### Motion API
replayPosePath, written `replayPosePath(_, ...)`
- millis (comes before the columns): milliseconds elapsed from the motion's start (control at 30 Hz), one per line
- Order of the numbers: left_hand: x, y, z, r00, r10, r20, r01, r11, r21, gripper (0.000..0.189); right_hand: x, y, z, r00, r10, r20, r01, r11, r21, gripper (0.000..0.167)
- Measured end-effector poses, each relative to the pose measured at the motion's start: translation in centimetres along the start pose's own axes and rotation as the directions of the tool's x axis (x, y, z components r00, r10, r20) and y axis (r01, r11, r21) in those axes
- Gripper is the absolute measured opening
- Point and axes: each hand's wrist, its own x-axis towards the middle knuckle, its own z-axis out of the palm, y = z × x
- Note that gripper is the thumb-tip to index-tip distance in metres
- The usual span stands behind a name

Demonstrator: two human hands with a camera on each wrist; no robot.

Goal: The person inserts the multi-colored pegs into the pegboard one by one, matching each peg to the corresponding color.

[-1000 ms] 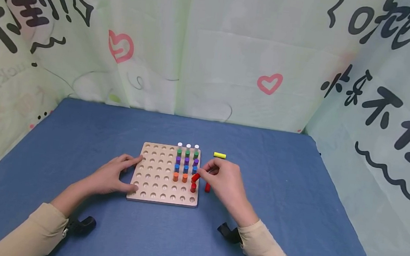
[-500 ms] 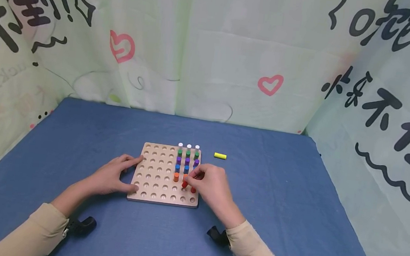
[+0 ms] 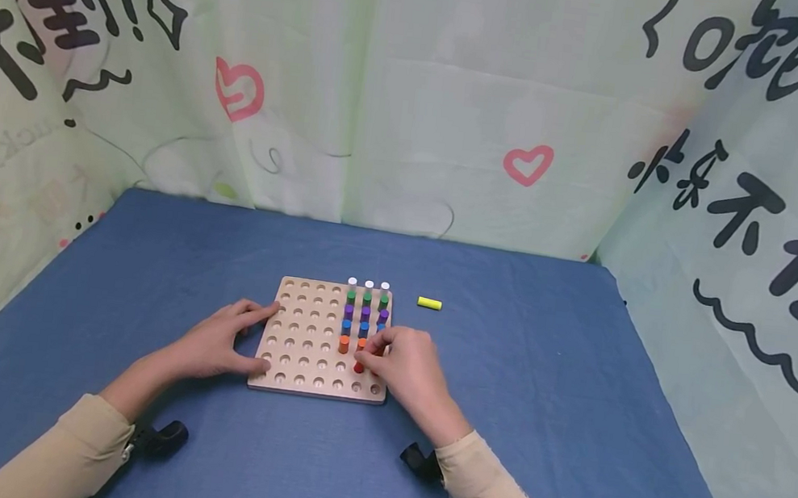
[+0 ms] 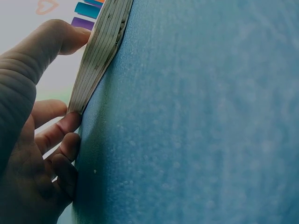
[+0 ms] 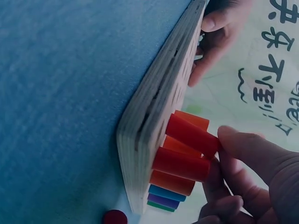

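A pale wooden pegboard (image 3: 297, 384) lies flat, with short rows of white, green, purple, blue and orange pegs on its right side. My left hand (image 3: 218, 337) rests spread at the board's left edge, thumb (image 4: 72, 39) and index finger touching it. My right hand (image 3: 410, 368) pinches the top of a red peg (image 5: 191, 134) between thumb and fingertips. The peg's lower end is at the board surface, tilted in the right wrist view. Beside it stands another red peg (image 5: 181, 163), hidden behind my right hand in the head view.
A yellow peg (image 3: 430, 303) lies on the blue cloth (image 3: 539, 377), right of the board's far corner. Another red peg (image 5: 115, 217) lies on the cloth close to the board's right side. A printed curtain (image 3: 429, 98) stands around the table's back and sides.
My right hand has moved left over the board with the red peg. The peg has gone from tilted above the board down to a place in front of the orange pegs. The left hand stays.
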Motion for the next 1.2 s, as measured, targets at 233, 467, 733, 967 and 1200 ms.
replayPosePath(233, 0.0, 0.1, 0.0, 1.0, 0.003, -0.001, -0.003, 1.0, 0.004, 0.095, 0.1, 0.3, -0.1, 0.999, -0.045, -0.021, 0.044, 0.998, -0.051, 0.01)
replayPosePath(467, 0.0, 0.2, -0.1, 1.0, -0.002, 0.001, 0.002, 1.0, 0.006, 0.095, 0.3, 0.9, -0.4, 0.996, -0.056, -0.064, 0.049, 0.994, -0.101, 0.01)
replayPosePath(733, 0.0, 0.3, -0.2, 1.0, -0.001, 0.004, 0.001, 1.0, 0.006, 0.094, 0.3, 1.2, -1.2, 0.993, -0.066, -0.094, 0.054, 0.991, -0.121, 0.013)
replayPosePath(967, -0.1, 0.3, -0.2, 1.0, -0.003, 0.005, 0.003, 1.0, 0.006, 0.094, 0.5, 1.6, -1.6, 0.994, -0.026, -0.102, 0.013, 0.991, -0.132, 0.009)
replayPosePath(1200, -0.1, 0.3, -0.1, 1.0, 0.0, 0.004, 0.0, 1.0, 0.006, 0.094, 0.4, 2.3, -2.1, 0.992, -0.005, -0.129, -0.012, 0.991, -0.134, 0.009)
